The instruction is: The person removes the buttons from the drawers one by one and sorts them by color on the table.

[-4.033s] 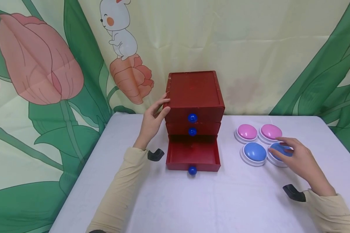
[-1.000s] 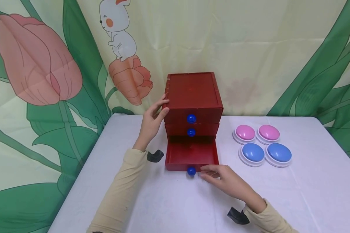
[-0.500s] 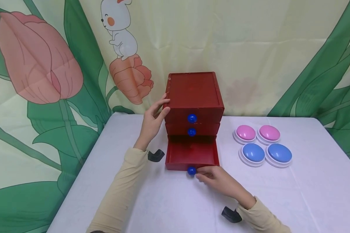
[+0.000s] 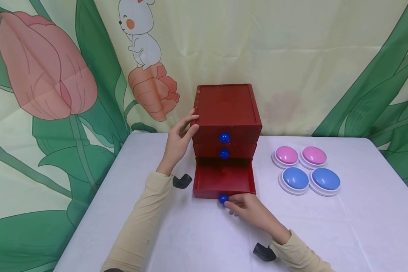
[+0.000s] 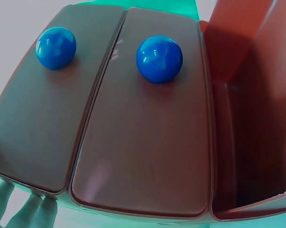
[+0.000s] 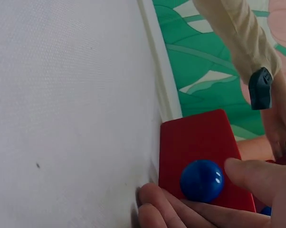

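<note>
A dark red drawer cabinet (image 4: pixel 225 105) stands at the back middle of the table, its two upper drawers in, each with a round blue knob (image 5: pixel 159 59). The bottom drawer (image 4: pixel 223 180) is pulled out, and nothing lies in its visible part. My left hand (image 4: pixel 177 143) rests against the cabinet's upper left side with fingers extended. At the bottom drawer's front, my right hand (image 4: pixel 249 207) pinches the blue ball knob (image 6: pixel 201 180) between thumb and fingers. The right wrist view has the thumb on one side of the knob and the fingers along the other.
Right of the cabinet sit two pink push buttons (image 4: pixel 287 155) with two blue push buttons (image 4: pixel 295 178) in front of them, all on white bases. A white cloth covers the table (image 4: pixel 190 234). Behind it hangs a printed curtain (image 4: pixel 292 68).
My right hand has left the right blue button, crossed left to the open drawer and closed its fingers around the knob. My left hand has stayed on the cabinet.
</note>
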The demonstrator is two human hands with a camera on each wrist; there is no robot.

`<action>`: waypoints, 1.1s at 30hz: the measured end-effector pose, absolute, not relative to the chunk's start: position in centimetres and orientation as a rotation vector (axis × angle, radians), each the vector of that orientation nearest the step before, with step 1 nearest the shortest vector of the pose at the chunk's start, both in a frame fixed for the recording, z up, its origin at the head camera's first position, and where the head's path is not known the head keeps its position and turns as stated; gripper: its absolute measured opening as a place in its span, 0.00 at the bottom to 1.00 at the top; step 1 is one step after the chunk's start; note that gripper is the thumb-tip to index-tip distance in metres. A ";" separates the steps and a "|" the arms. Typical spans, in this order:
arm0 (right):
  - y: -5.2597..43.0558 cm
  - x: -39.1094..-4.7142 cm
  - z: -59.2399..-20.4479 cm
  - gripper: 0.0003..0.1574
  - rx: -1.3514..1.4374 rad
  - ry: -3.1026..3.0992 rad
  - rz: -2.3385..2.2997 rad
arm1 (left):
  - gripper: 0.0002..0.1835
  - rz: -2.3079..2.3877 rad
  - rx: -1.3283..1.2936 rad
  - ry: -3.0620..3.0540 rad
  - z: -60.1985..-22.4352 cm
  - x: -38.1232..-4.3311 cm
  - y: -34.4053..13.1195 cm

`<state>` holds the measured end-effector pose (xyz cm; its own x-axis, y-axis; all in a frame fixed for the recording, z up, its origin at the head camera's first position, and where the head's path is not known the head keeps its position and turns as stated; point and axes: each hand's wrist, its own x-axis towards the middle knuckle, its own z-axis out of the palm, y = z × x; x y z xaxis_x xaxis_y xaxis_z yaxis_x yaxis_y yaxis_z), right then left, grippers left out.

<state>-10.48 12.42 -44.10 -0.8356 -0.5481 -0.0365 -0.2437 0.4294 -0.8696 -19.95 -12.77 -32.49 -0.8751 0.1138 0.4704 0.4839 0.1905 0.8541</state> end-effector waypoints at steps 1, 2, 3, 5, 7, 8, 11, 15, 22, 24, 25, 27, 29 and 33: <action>12.3 -10.4 -44.2 0.19 -0.661 2.386 -1.369 | 0.20 -1.732 -0.565 -2.172 -32.5 -19.9 -12.8; 12.1 -10.4 -44.2 0.19 -0.635 2.399 -1.373 | 0.20 -1.731 -0.564 -2.174 -32.5 -19.9 -12.8; 12.0 -10.4 -44.2 0.20 -0.609 2.411 -1.377 | 0.20 -1.730 -0.563 -2.176 -32.5 -19.9 -12.8; 11.7 -10.3 -44.3 0.20 -0.559 2.432 -1.388 | 0.20 -1.729 -0.561 -2.179 -32.5 -19.9 -12.8; 11.4 -10.2 -44.4 0.19 -0.515 2.448 -1.400 | 0.20 -1.728 -0.560 -2.180 -32.5 -19.9 -12.9; 11.3 -10.2 -44.4 0.19 -0.500 2.455 -1.407 | 0.20 -1.728 -0.560 -2.180 -32.5 -19.9 -12.9; 11.1 -10.1 -44.4 0.18 -0.476 2.476 -1.418 | 0.20 -1.726 -0.559 -2.178 -32.4 -19.9 -12.9; 11.0 -10.2 -44.4 0.17 -0.484 2.502 -1.434 | 0.20 -1.725 -0.557 -2.178 -32.4 -19.9 -12.9; 11.0 -10.5 -44.3 0.15 -0.511 2.520 -1.449 | 0.21 -1.724 -0.558 -2.182 -32.3 -19.9 -12.8; 11.0 -10.6 -44.3 0.15 -0.520 2.517 -1.456 | 0.20 -1.721 -0.558 -2.177 -32.3 -19.8 -12.8; 11.0 -10.6 -44.3 0.15 -0.524 2.516 -1.459 | 0.20 -1.723 -0.559 -2.173 -32.2 -19.8 -12.8; 11.0 -10.7 -44.4 0.15 -0.526 2.516 -1.464 | 0.20 -1.726 -0.562 -2.169 -32.2 -19.8 -12.8; 11.0 -10.9 -44.5 0.15 -0.529 2.520 -1.465 | 0.20 -1.730 -0.564 -2.168 -32.3 -19.9 -12.8; 11.1 -11.1 -44.7 0.16 -0.528 2.516 -1.457 | 0.20 -1.731 -0.563 -2.175 -32.4 -20.0 -12.8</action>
<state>-11.12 11.13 -44.68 -0.9194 -0.3931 0.0167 -0.2101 0.4547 -0.8655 -19.98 -12.79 -32.37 -0.8768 0.1140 0.4671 0.4808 0.1951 0.8549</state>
